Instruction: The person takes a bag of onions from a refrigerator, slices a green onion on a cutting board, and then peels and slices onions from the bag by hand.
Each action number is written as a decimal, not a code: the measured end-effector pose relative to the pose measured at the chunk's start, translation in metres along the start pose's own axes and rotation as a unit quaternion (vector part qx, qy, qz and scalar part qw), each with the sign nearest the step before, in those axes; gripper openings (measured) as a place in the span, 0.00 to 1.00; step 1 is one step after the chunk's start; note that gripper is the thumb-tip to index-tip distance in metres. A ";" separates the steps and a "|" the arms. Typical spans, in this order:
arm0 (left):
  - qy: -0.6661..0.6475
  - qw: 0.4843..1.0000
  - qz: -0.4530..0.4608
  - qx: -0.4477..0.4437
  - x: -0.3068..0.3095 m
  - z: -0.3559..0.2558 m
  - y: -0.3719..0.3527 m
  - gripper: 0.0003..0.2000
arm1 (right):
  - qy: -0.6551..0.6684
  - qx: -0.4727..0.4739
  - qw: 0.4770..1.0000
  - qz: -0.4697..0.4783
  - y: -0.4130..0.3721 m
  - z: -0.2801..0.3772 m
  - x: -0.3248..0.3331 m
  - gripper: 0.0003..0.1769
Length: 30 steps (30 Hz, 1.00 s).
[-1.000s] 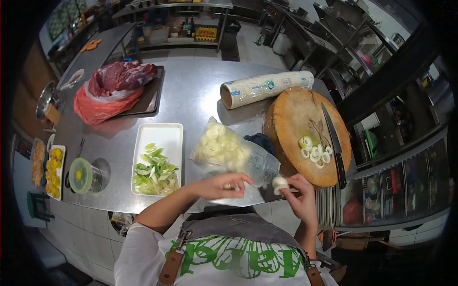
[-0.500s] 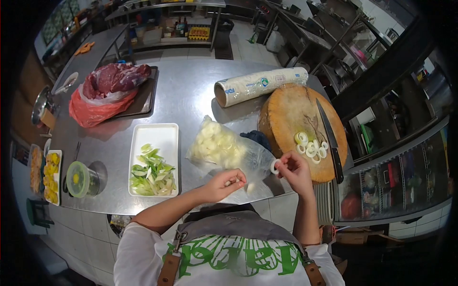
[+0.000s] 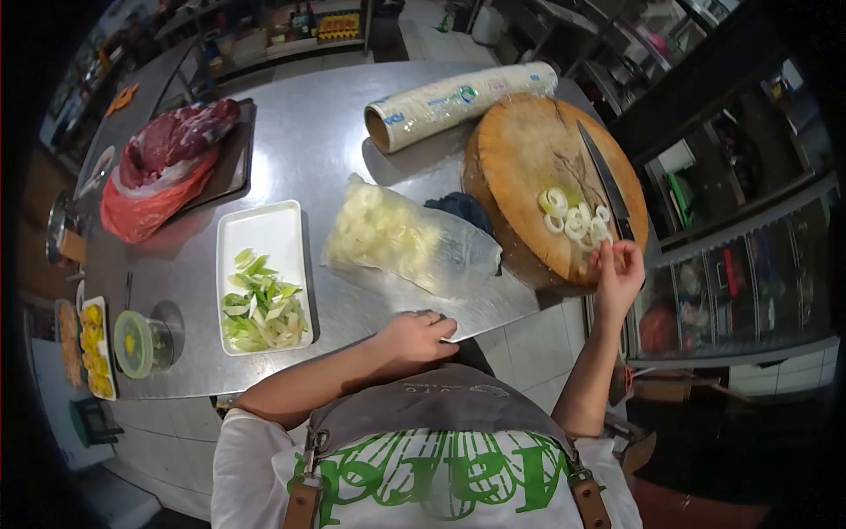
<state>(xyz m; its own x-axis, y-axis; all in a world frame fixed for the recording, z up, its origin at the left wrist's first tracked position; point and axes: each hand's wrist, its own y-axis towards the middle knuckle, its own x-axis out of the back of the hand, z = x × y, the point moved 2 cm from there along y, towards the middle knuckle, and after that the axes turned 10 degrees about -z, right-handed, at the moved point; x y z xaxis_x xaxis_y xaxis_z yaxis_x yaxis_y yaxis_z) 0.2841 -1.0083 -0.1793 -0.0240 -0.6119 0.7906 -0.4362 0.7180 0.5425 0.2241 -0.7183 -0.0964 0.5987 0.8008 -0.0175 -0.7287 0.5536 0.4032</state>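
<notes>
White onion-like rings (image 3: 577, 222) lie on the round wooden chopping block (image 3: 520, 150). My right hand (image 3: 619, 264) is at the block's near right edge, thumb and fingers pinched at the lowest ring. My left hand (image 3: 419, 337) rests at the table's front edge with its fingers curled; what it holds, if anything, is hidden. Between the hands and farther back lies a clear plastic bag (image 3: 467, 256) with pale yellowish pieces in it. A knife (image 3: 602, 175) lies along the block's right side, its handle partly behind my right hand.
Left of the bag is a white tray (image 3: 229, 220) with sliced green leeks (image 3: 264, 309). A wrap roll (image 3: 458, 101) lies behind the bag, a dark cloth (image 3: 464, 212) beside the block. Red meat (image 3: 176, 141) and a green-lidded tub (image 3: 135, 344) are at the left.
My right hand has moved from the bag's open end to the rings on the block. My left hand has drawn back to the table edge. The whole view has shifted.
</notes>
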 end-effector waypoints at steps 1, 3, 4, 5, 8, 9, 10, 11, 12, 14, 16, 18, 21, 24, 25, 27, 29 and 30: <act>-0.009 1.000 0.010 -0.007 0.001 -0.001 0.000 0.12 | -0.009 -0.003 1.000 0.004 0.004 0.004 -0.002 0.07; -0.024 0.999 0.023 0.004 0.004 -0.003 0.002 0.11 | 0.004 -0.011 1.000 -0.016 0.009 0.011 -0.007 0.07; -0.039 0.999 0.017 0.012 0.004 -0.003 0.002 0.09 | 0.007 -0.008 1.000 -0.014 0.011 0.011 -0.009 0.07; -0.053 0.998 0.011 0.022 0.005 -0.003 0.001 0.07 | 0.010 -0.006 1.000 -0.011 0.011 0.010 -0.010 0.07; -0.068 0.997 0.031 0.028 0.004 -0.001 0.001 0.08 | -0.003 0.022 1.000 0.007 0.013 0.000 -0.016 0.07; -0.067 0.997 0.033 0.030 0.004 0.001 0.001 0.08 | -0.014 0.044 0.999 0.021 0.014 -0.002 -0.020 0.06; -0.091 0.994 0.054 0.028 0.004 0.003 0.002 0.08 | -0.040 0.045 0.998 0.027 0.014 0.000 -0.023 0.05; -0.114 0.990 0.074 0.026 0.004 0.005 0.003 0.08 | -0.039 0.045 0.998 0.027 0.015 -0.001 -0.027 0.05; -0.113 0.991 0.072 0.024 0.005 0.005 0.003 0.08 | -0.110 0.121 0.986 0.019 0.017 0.000 -0.030 0.05; -0.174 0.981 0.068 0.053 0.008 0.006 0.004 0.09 | -0.210 0.223 0.952 0.009 0.020 0.004 -0.036 0.04; -0.240 0.962 0.063 0.112 0.013 0.006 0.010 0.09 | -0.252 0.263 0.931 0.036 0.020 0.000 -0.035 0.06; -0.304 0.935 0.059 0.172 0.012 0.006 0.016 0.10 | -0.265 0.293 0.917 0.056 0.015 -0.002 -0.035 0.08; -0.435 0.870 0.025 0.232 0.005 0.005 0.022 0.11 | -0.267 0.342 0.901 0.019 0.010 -0.003 -0.028 0.07; -0.483 0.836 0.039 0.259 -0.001 0.004 0.020 0.11 | -0.231 0.325 0.916 -0.039 -0.001 0.007 -0.027 0.05; -0.479 0.839 0.039 0.255 -0.005 0.004 0.019 0.11 | -0.212 0.329 0.917 -0.072 -0.010 0.013 -0.028 0.05; -0.606 0.720 -0.023 0.336 -0.013 0.007 0.017 0.10 | -0.166 0.294 0.941 0.009 -0.039 0.021 -0.031 0.04; -0.604 0.727 -0.041 0.324 -0.012 0.013 0.013 0.11 | -0.115 0.212 0.961 0.139 -0.073 0.031 -0.045 0.06; -0.597 0.726 -0.053 0.336 -0.010 0.015 0.012 0.11 | -0.092 0.115 0.969 0.197 -0.091 0.036 -0.056 0.11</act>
<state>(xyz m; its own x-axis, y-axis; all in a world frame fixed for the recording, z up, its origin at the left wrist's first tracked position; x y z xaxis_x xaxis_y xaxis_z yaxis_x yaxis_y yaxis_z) 0.2660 -0.9988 -0.1846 -0.5470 -0.7910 -0.2739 -0.8232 0.5677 0.0045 0.2686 -0.8217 -0.0988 0.3537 0.8733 0.3351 -0.8320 0.1301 0.5393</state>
